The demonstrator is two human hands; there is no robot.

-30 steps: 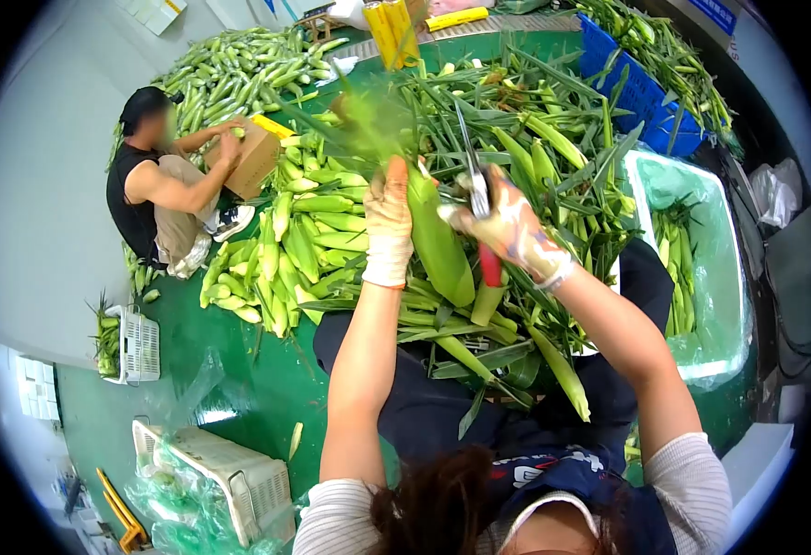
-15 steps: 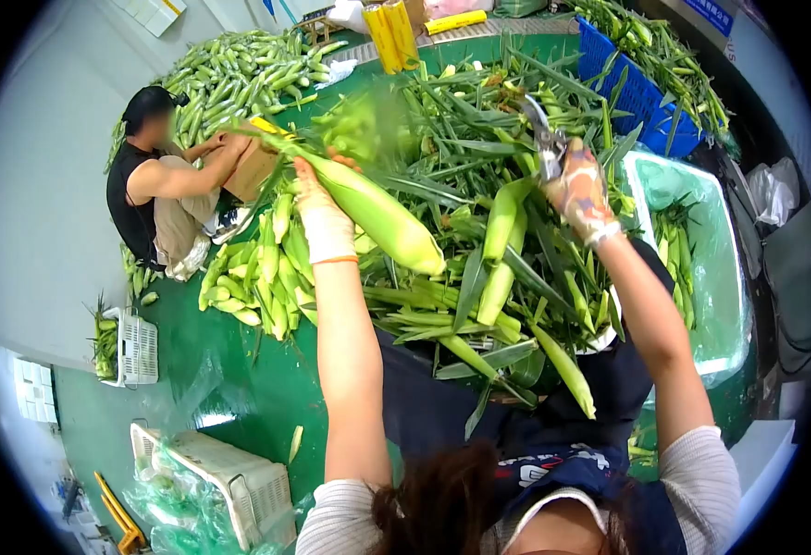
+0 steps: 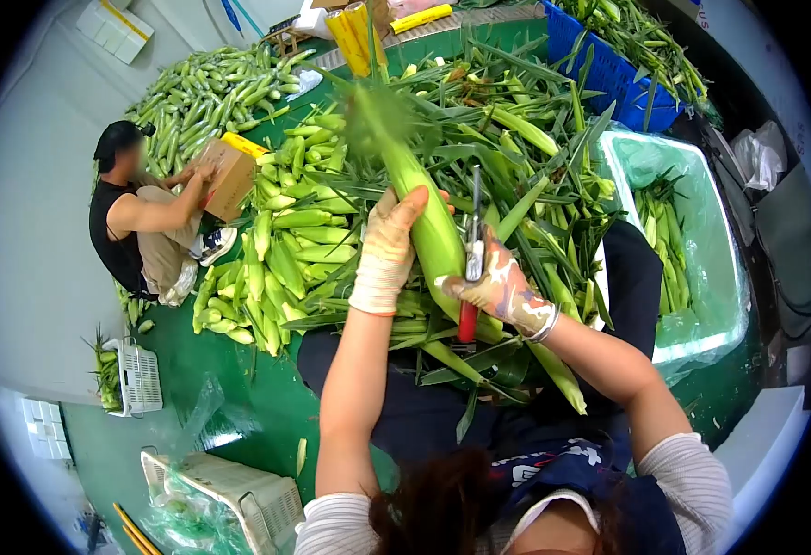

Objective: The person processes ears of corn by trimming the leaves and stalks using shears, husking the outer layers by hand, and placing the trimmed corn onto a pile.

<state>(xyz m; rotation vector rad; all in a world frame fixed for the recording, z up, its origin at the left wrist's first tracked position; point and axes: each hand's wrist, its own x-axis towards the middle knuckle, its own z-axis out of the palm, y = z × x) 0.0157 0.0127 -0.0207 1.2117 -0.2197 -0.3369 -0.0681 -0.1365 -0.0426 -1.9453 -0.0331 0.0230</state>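
My left hand (image 3: pixel 389 242), in a pale glove with bare fingertips, is wrapped round an ear of corn (image 3: pixel 435 231) in its green husk. The ear slants away from me, its far end blurred. Pruning shears (image 3: pixel 473 259) with red handles are gripped in my right hand (image 3: pixel 507 287), which wears a patterned glove. Their blades point away from me, just right of the ear; whether they touch it I cannot tell. Under both hands lies a heap of corn leaves and unhusked ears (image 3: pixel 535 203). Left of it is a pile of trimmed green ears (image 3: pixel 285 254).
At the left a person (image 3: pixel 132 208) sits by a cardboard box (image 3: pixel 229 178), near a pile of wrapped corn (image 3: pixel 211 88). A lined white foam box (image 3: pixel 729 268) stands right, a blue crate (image 3: pixel 613 79) behind it. White baskets (image 3: pixel 257 504) (image 3: pixel 142 377) stand at lower left.
My right hand has brought the shears left and down beside the ear. My left hand has shifted right with the ear, which now stands steeper. The view has turned slightly.
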